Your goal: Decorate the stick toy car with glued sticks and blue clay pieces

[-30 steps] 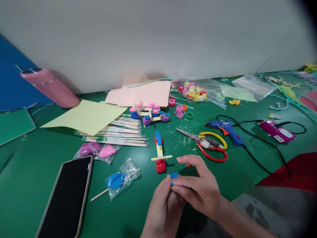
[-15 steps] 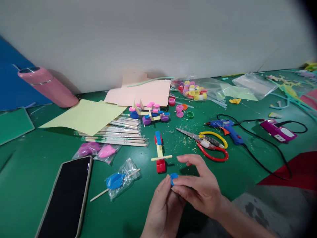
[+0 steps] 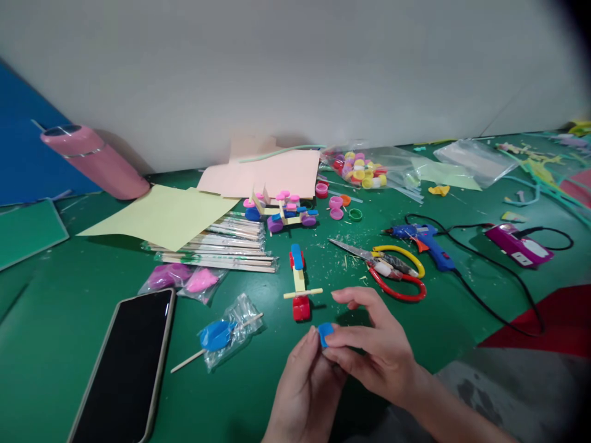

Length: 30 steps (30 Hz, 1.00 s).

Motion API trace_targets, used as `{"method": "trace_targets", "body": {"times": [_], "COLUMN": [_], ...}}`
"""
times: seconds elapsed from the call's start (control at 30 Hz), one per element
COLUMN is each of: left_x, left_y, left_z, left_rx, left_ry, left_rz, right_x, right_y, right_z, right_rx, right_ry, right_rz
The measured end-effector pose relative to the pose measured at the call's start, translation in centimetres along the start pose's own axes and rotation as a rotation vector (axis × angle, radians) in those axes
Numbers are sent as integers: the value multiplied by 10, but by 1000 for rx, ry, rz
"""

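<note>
A small flattened piece of blue modelling clay (image 3: 325,335) is pinched between both hands near the front of the table. My left hand (image 3: 302,375) grips its left side with thumb and fingers. From the right, my right hand (image 3: 376,347) presses it between thumb and a finger, the index finger raised. Just beyond lies a small toy vehicle (image 3: 299,278) of pale sticks with red wheels, a blue top piece and a crosswise stick. Left of my hands, more blue clay (image 3: 217,336) sits on a clear bag with a thin stick through or across it.
Scissors (image 3: 392,268), a blue glue gun (image 3: 422,239) with its black cord and a purple box (image 3: 519,245) lie right. A phone (image 3: 122,369), bagged clay (image 3: 203,281), wrapped sticks (image 3: 226,249) and a pink bottle (image 3: 99,161) are left. Finished-looking toy vehicles (image 3: 289,212) stand behind.
Both hands keep hold of the blue clay in nearly the same spot. The whole view has shifted very slightly; the objects on the table have not moved.
</note>
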<state>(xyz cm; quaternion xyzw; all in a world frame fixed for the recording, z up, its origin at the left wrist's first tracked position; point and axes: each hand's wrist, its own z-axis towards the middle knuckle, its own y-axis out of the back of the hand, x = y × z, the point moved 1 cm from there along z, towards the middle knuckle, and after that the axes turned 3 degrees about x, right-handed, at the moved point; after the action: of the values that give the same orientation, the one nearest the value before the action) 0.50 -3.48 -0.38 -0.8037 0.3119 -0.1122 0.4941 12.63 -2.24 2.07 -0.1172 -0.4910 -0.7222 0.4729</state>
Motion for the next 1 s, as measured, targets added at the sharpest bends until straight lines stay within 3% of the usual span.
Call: {"method": "trace_targets", "body": {"times": [0.17,0.57,0.7,1.0], "left_x": [0,1,0,-2], "left_y": [3,3,4,-1], "left_z": [-1,-3,-1,-6], "left_rx": [9,25,13,17], "left_ry": [-59,-69,-37,-111], "left_rz": [83,37,5,75], "right_x": [0,5,6,7], "right_y": [2,-4,-3,-1], "right_z": [0,-2,-3,-2], "right_rx": [27,-98,-71,-32], "right_ry": [-24,-18,3,21], "right_rz": [41,-126,-110,-84]}}
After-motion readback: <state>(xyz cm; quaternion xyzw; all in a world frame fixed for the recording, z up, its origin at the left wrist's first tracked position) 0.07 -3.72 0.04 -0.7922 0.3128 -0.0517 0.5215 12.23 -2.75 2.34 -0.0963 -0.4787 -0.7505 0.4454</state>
